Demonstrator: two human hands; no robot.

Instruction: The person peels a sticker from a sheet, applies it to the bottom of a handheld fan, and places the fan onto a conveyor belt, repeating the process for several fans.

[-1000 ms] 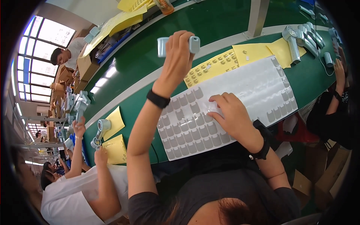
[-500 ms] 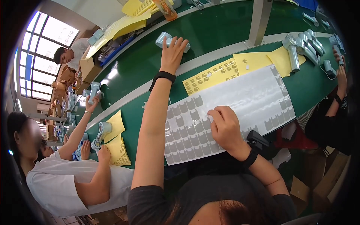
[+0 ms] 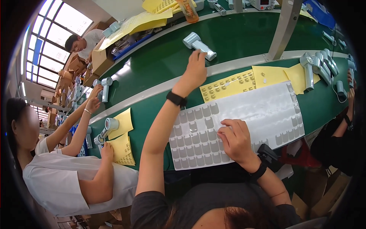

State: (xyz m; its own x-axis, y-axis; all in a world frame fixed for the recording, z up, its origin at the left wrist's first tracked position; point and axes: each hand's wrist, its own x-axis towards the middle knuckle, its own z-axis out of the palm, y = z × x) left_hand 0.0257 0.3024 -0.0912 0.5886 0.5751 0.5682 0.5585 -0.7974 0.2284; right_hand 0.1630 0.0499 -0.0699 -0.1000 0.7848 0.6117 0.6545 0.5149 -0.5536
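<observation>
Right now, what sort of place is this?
Likely a factory assembly line: a long green work surface with a pale blue device lying on it, a sheet of grey stickers nearer, and a co-worker in white alongside.

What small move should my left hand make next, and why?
Probably draw your left hand back toward the grey-patterned sheet: the light blue device lies on the green surface, your left fingers don't look wrapped around it, and your right hand is at the sheet.

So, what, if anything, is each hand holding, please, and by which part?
It cannot be told: left hand at the blue device's handle, right hand over the white sheet.
</observation>
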